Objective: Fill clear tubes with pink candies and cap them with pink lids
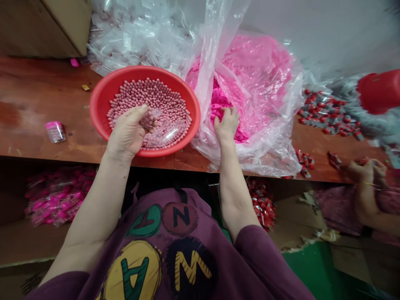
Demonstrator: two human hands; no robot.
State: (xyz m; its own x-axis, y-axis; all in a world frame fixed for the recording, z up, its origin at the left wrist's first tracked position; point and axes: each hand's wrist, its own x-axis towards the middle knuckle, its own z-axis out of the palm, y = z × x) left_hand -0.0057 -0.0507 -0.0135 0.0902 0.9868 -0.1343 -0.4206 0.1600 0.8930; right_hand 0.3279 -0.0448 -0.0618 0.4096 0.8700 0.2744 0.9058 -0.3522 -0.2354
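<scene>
My left hand is closed around a small clear plastic container with pink beads in it. It hovers over a red basin filled with pink beads. Another clear container lies on the beads. At the mouth of a clear plastic bag, my right hand reaches into bright pink plastic caps. Its thumb and fingers are apart, touching the caps; whether one is pinched is not visible.
Clear containers are heaped behind the basin. A pink-lidded jar stands left on the wooden table, near a cardboard box. Red-and-clear pieces and a red bucket are right, by a co-worker's hands.
</scene>
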